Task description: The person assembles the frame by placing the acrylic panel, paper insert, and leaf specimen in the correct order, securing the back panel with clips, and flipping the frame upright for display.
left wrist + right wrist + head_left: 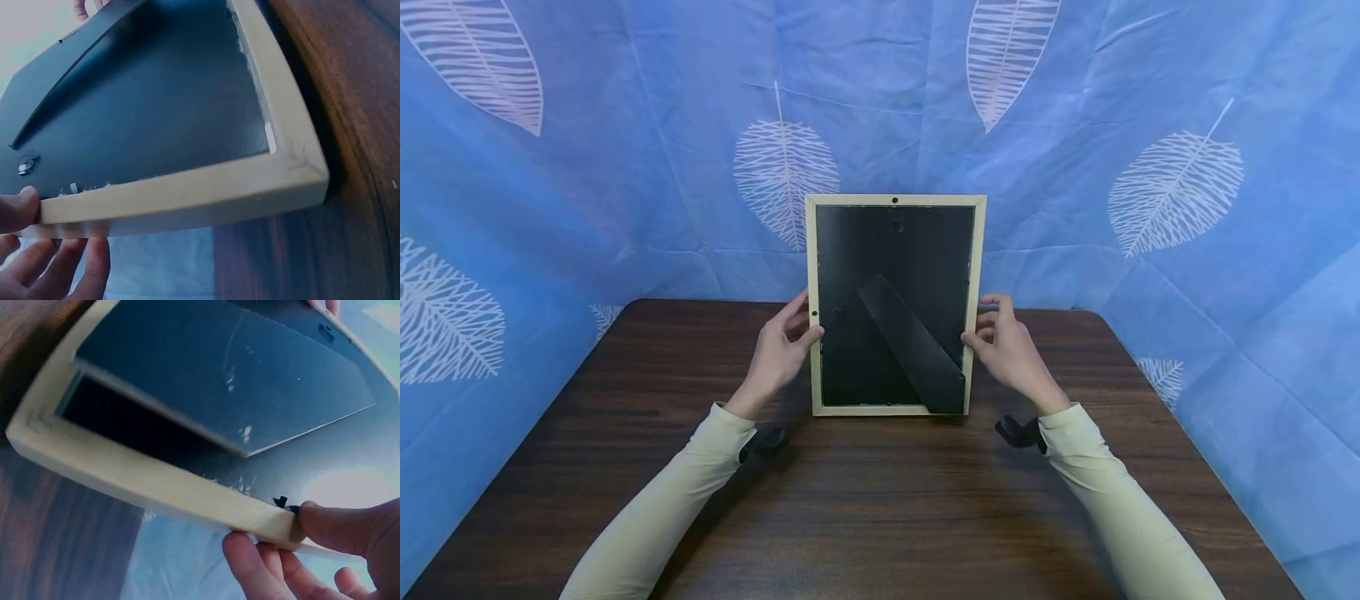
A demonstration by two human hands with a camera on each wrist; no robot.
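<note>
A picture frame (895,410) with a pale wooden border stands upright on the table, its black back panel (857,250) facing me. Its black easel leg (913,346) slants down to the lower right corner; in the right wrist view the leg's lower end sits a little off the panel. My left hand (778,354) pinches the left border, thumb on the back side and fingers behind. Opposite it, my right hand (1011,354) pinches the right border the same way, its thumb (337,528) beside a small dark tab. The frame's front is hidden.
The dark wood-grain table (880,508) spreads under both forearms and the frame. Behind and around it hangs a blue cloth (887,125) with white leaf prints. A black device is strapped at each wrist, below the pale sleeves (1120,492).
</note>
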